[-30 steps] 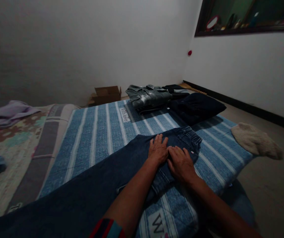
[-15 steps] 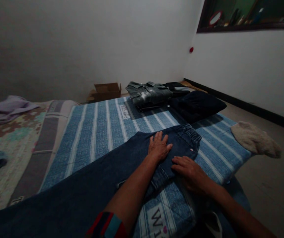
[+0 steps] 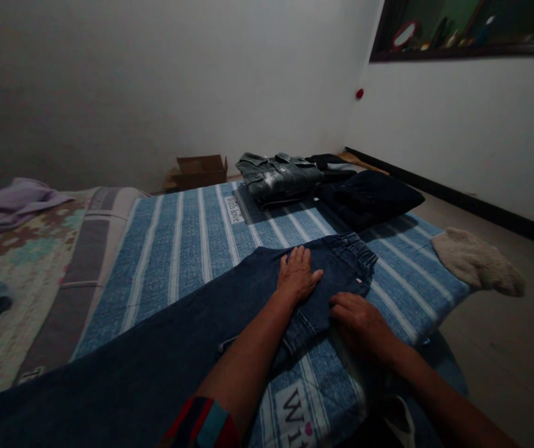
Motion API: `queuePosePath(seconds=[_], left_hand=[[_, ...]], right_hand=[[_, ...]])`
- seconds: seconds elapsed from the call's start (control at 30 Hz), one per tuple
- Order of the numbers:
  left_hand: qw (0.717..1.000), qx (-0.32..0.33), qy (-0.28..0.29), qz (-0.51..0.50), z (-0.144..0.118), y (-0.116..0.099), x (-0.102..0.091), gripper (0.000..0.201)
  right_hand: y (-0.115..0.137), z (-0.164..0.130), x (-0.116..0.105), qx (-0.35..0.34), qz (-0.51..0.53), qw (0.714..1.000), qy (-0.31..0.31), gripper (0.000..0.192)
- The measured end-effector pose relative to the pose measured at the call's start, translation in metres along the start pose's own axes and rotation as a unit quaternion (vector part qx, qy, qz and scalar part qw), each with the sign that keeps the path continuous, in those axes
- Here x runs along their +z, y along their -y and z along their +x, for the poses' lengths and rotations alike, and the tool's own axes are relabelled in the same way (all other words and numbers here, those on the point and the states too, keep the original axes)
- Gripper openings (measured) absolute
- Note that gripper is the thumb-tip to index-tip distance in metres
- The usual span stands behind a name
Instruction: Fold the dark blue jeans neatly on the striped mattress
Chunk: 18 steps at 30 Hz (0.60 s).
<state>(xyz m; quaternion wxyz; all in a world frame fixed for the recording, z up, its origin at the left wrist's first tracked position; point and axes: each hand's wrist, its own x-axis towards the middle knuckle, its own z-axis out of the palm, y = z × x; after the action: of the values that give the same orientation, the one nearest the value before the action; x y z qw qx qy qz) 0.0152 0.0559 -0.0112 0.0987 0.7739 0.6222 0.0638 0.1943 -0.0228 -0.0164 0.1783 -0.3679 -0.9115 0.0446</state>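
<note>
A pair of dark blue jeans [image 3: 173,339] lies folded lengthwise across the striped blue sheet [image 3: 155,249], its elastic waistband [image 3: 360,252] pointing away to the right. My left hand [image 3: 297,274] rests flat on the upper part of the jeans, fingers stretched and thumb out to the side. At the near edge of the same jeans, below the waistband, my right hand [image 3: 360,320] has its fingers curled in and closed on the cloth. The fingertips of that hand are partly hidden.
Folded behind the jeans are a grey denim jacket [image 3: 283,177] and a dark garment [image 3: 370,196]. A beige fuzzy item [image 3: 477,261] hangs over the bed's right edge. A lilac cloth [image 3: 19,202] lies at left; a cardboard box [image 3: 201,172] stands by the wall.
My right hand has shifted slightly right, and its fingers have curled from stretched to closed at the jeans' edge. My left hand stays flat, its fingers drawn a little closer together.
</note>
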Motion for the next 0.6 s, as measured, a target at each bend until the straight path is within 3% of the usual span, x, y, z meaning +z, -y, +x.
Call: queuePosePath(seconds=[0.27,0.4,0.5,0.6], left_hand=[[1.000,-0.003,-0.027,0.002,0.000,0.000,0.002,0.067],[1.000,0.003,-0.020,-0.003,0.000,0.000,0.001,0.061],[1.000,0.001,0.006,-0.008,0.000,0.000,-0.002,0.061],[0.999,0.001,0.033,-0.007,-0.001,0.001,-0.004,0.059]], right_hand=[[0.003,0.001,-0.002,0.031,0.005,0.999,0.044,0.021],[0.007,0.005,-0.014,0.047,0.018,0.996,0.077,0.020],[0.012,0.025,-0.029,0.085,0.027,0.990,0.114,0.016],[0.012,0.059,-0.033,0.110,0.019,0.992,0.056,0.018]])
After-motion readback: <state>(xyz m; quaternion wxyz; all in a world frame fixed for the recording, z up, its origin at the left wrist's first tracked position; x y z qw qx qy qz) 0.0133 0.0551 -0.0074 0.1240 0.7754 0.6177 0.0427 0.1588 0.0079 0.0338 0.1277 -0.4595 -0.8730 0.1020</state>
